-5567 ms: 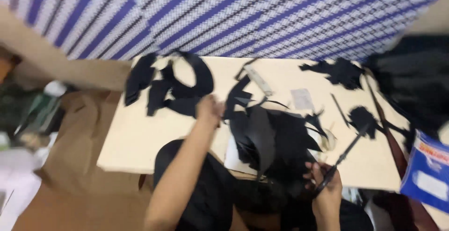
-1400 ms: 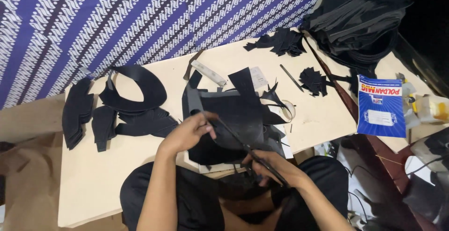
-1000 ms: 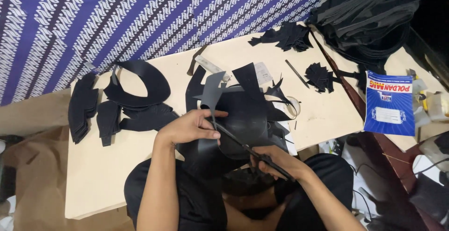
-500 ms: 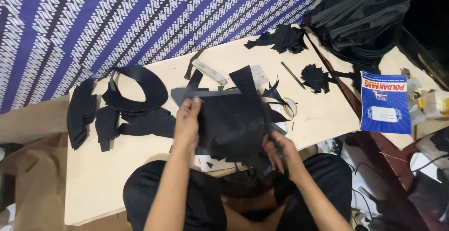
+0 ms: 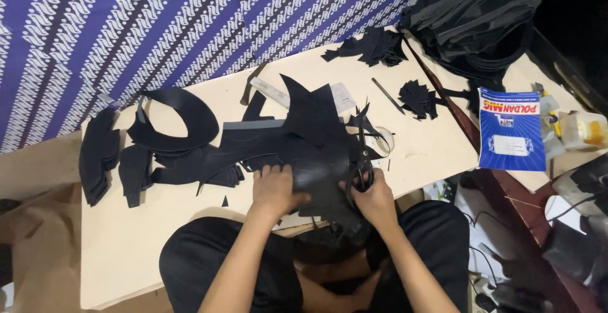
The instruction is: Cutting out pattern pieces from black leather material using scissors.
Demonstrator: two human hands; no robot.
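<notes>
here the left hand [image 5: 273, 189] lies palm-down on a large black sheet [image 5: 316, 154] near the front edge of the pale table [image 5: 126, 243], its fingers curled loosely and pressing the material, thumb tucked toward the middle. the right hand [image 5: 375, 198] sits just beside it on the same sheet, fingers closed around the handles of a pair of scissors [image 5: 362, 161] whose dark blades point away from the body across the sheet; how far the blades are parted cannot be told against the black. the sheet spreads out from under both hands, with a pointed flap rising toward the back and a long strip running left. to the left lie a curved black collar-shaped piece [image 5: 180, 120] and a stack of black cut pieces [image 5: 98, 154]. farther back are a ruler [image 5: 269, 91], a pen [image 5: 387, 95] and small black scraps [image 5: 418, 97]. a blue booklet [image 5: 510, 129] lies at the right, well apart from the hands, and a striped blue cloth [image 5: 126, 28] hangs behind the table.
</notes>
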